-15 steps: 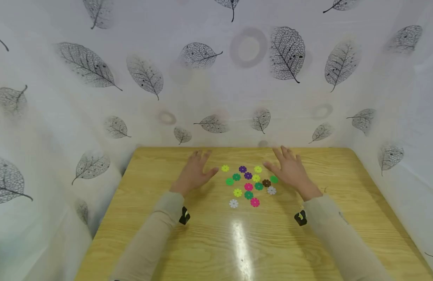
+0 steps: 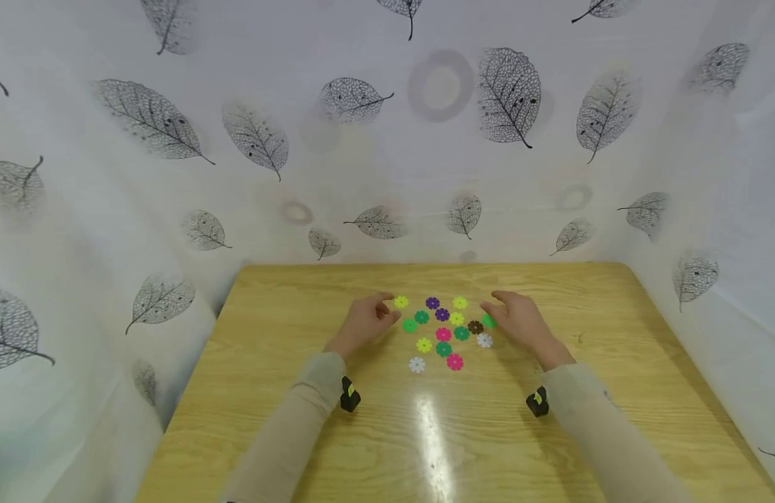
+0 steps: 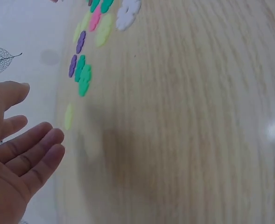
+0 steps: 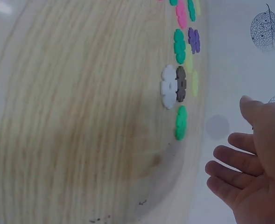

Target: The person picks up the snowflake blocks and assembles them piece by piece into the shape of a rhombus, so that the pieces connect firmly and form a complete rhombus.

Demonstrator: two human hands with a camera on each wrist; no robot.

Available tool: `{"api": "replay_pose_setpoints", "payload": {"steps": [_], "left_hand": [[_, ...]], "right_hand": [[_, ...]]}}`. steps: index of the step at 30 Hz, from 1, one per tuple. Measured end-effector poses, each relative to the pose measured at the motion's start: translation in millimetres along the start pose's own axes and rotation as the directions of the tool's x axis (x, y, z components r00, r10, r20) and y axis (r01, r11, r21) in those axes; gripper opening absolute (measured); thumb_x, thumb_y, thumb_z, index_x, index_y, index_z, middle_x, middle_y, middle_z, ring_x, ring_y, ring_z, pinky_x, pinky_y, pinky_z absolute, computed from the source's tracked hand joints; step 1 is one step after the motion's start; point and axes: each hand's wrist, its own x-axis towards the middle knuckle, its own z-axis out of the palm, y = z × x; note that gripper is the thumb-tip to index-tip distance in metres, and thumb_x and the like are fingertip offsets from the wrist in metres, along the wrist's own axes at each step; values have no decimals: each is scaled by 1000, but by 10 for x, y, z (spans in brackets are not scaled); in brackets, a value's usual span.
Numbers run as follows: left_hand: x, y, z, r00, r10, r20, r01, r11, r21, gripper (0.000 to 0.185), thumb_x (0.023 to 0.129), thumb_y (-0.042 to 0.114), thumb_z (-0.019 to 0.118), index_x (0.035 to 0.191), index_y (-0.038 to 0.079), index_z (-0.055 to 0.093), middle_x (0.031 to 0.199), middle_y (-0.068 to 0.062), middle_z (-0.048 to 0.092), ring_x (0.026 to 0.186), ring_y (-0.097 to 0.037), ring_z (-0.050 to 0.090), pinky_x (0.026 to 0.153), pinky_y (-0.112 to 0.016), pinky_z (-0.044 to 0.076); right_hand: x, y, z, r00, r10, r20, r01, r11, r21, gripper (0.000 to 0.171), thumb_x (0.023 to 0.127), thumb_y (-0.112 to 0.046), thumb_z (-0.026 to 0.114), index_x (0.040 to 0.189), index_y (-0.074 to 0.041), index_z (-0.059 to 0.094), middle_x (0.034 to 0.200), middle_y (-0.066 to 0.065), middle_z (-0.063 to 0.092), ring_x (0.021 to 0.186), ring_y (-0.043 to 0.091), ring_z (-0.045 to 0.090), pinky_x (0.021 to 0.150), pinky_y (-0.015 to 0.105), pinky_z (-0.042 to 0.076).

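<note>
Several flat flower-shaped plastic discs lie loosely spread on the table, among them a pink disc [image 2: 444, 334], a purple disc [image 2: 432, 302], a brown disc [image 2: 475, 327] and a white disc [image 2: 416, 365]. On their left side my left hand [image 2: 364, 323] hovers with fingers bent loosely, its tips close to the outermost yellow disc [image 2: 401, 302]. My right hand [image 2: 519, 323] is over the right edge of the group, thumb beside a light green disc [image 2: 488, 321]. Both wrist views show palms with nothing held, the left hand [image 3: 23, 154] and the right hand [image 4: 249, 163] raised above the tabletop.
The wooden table [image 2: 286, 433] ends at a pale curtain [image 2: 387, 161] with a leaf print, which hangs behind it and along both sides. A black wrist device [image 2: 350, 395] sits on the left sleeve, another [image 2: 538, 402] on the right.
My left hand has moved right, closer to the discs, and its spread fingers have bent. My right hand's fingers have also drawn in from their spread. The discs lie as before.
</note>
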Motion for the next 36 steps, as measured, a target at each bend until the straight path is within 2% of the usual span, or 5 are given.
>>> {"api": "replay_pose_setpoints", "payload": {"steps": [3,8,18,29,36], "left_hand": [[-8,-37,67,1000,-21,-2,21,998,-51,50,93,31,71,135,6,60,92,-4,70,80,-14,63,74,-29,56],[-7,-102,185,999,-44,14,45,992,-119,49,91,28,73,134,8,61,89,0,67,79,-12,61,74,-30,56],[2,-163,373,999,-47,27,51,982,-180,53,86,24,79,134,9,62,85,0,61,73,-14,55,66,-27,51],[30,-139,452,1000,-7,24,8,1000,-28,44,86,32,79,125,14,70,85,4,58,78,-11,52,72,-26,50],[17,-112,451,1000,-12,21,12,1000,-14,36,87,30,79,118,13,74,88,3,60,82,-11,54,75,-26,51]], "right_hand": [[-26,39,36,1000,-15,-24,15,1000,5,55,104,-35,53,137,8,52,132,30,59,121,47,55,101,61,46],[-71,122,90,1000,-8,-26,8,1000,21,47,103,-27,56,135,8,55,118,27,63,104,39,61,86,54,54],[-104,218,226,1000,-7,-10,7,1000,16,45,98,-24,64,130,8,59,100,18,60,80,23,55,69,39,50],[-106,278,275,998,-19,-54,20,1000,19,41,97,-21,67,126,7,64,99,17,60,83,26,54,69,37,47],[-113,296,308,996,2,-93,4,998,55,37,95,-21,69,122,5,67,99,18,60,84,26,56,68,37,47]]}}
